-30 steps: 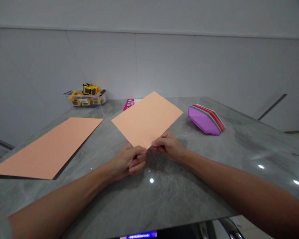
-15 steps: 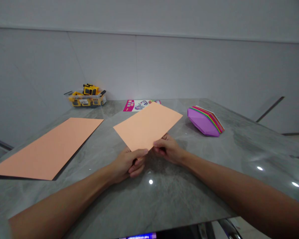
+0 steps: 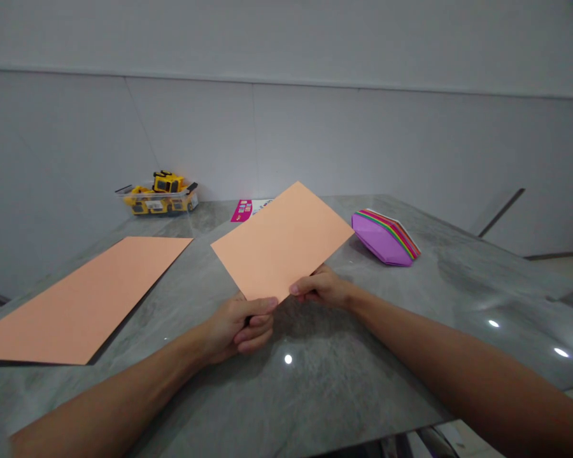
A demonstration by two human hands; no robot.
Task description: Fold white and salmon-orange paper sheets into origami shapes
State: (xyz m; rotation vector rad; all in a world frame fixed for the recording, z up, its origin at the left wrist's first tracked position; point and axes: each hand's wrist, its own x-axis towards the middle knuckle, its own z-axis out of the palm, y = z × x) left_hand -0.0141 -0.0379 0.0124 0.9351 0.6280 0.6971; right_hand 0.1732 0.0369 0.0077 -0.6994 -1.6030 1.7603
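Observation:
A plain peach sheet of paper (image 3: pixel 281 245) is held up above the table, tilted toward me with one corner pointing down. My left hand (image 3: pixel 246 323) pinches it near that bottom corner, thumb on the front face. Just to the right, my right hand (image 3: pixel 322 287) grips the lower right edge, its thumb on the front and the other fingers behind. The fingers behind the paper are partly hidden. A larger peach sheet (image 3: pixel 90 299) lies flat on the left side of the table, with a dark edge beneath it.
On the grey marble-look table (image 3: pixel 286 407), a clear plastic box (image 3: pixel 160 202) of yellow toy vehicles stands at the back left. A pink and white printed sheet (image 3: pixel 242 210) lies partly behind the held paper. To the right sits a purple folded paper piece (image 3: pixel 384 240) with rainbow-coloured layers.
The held paper has risen slightly and now stands more upright, covering more of the printed sheet. Both hands keep their pinch. The whole view has shifted a little.

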